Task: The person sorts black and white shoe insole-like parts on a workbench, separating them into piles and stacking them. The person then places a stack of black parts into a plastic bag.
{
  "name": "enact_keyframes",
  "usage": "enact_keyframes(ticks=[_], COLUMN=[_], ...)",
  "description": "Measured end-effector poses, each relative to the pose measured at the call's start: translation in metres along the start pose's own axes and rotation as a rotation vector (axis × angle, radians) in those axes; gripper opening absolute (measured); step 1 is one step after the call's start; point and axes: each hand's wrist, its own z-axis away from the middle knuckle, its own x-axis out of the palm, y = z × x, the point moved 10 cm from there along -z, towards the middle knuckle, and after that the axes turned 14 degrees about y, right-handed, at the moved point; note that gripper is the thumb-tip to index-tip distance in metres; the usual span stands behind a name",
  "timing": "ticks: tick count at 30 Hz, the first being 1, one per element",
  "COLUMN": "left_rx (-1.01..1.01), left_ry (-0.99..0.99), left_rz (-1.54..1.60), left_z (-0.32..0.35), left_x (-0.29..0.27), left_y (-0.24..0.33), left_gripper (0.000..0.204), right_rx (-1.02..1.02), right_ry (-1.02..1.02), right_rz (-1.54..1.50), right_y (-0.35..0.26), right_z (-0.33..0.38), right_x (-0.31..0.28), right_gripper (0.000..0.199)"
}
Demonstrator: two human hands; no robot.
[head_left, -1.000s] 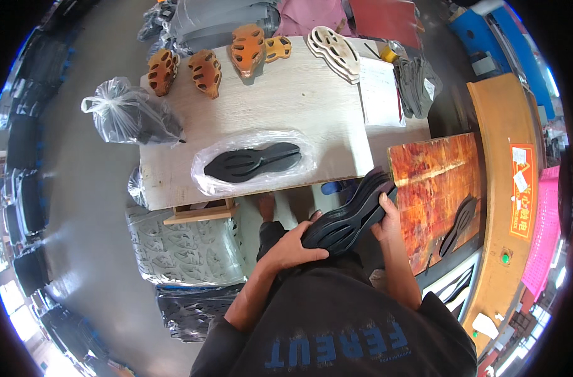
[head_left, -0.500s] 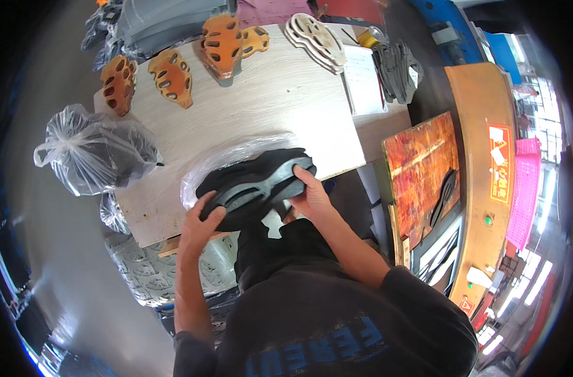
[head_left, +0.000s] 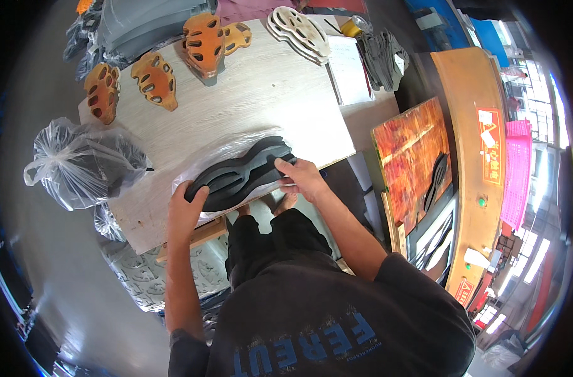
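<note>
Both hands hold a stack of black, curvy foam pads [head_left: 245, 174] with long slots, at the near edge of the pale table [head_left: 217, 94]. My left hand [head_left: 187, 202] grips the left end, thumb on top and fingers at the outer side. At the right end, my right hand [head_left: 302, 178] has its thumb over the top and its fingers curled round the near edge. Crumpled clear plastic [head_left: 227, 146] lies behind and under the pads. How many pads are in the stack I cannot tell.
Orange slotted shapes [head_left: 154, 81] and a white slotted shape [head_left: 299, 36] stand along the far side. Beside them are a paper sheet [head_left: 350, 72], a yellow roll [head_left: 354, 26] and grey pieces [head_left: 382, 63]. A tied plastic bag [head_left: 79, 164] sits left; a red-orange board [head_left: 415, 157] leans right.
The upper pad, tilted up over the others before, now lies lower and lined up with the stack. Both hands stay on the ends. The whole view has shifted slightly.
</note>
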Motion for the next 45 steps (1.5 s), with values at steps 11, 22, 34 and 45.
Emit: enact_keyframes(ticks=[11,22,34,45], left_rx=[0.767,0.882,0.884,1.011], left_ry=[-0.005,-0.247,-0.247,-0.117], left_rz=[-0.551,-0.764,-0.776,-0.308], left_z=[0.016,-0.004,-0.008,0.031], left_x=[0.123,0.176,0.185,0.135], left_y=[0.139,0.14,0.137,0.191], left_gripper=[0.053,0.051,0.038,0.061], right_rx=[-0.004,-0.044,-0.105,-0.167], right_ry=[-0.135,-0.155,-0.081,-0.087], right_rz=[-0.145,-0.215,-0.17,-0.295], right_y=[0.016,0.018,0.015,0.016], right_z=[-0.015,-0.001,0.0,-0.007], right_x=[-0.007,0.01,0.001,-0.013], right_gripper=[0.053,0.041,0.036,0.075])
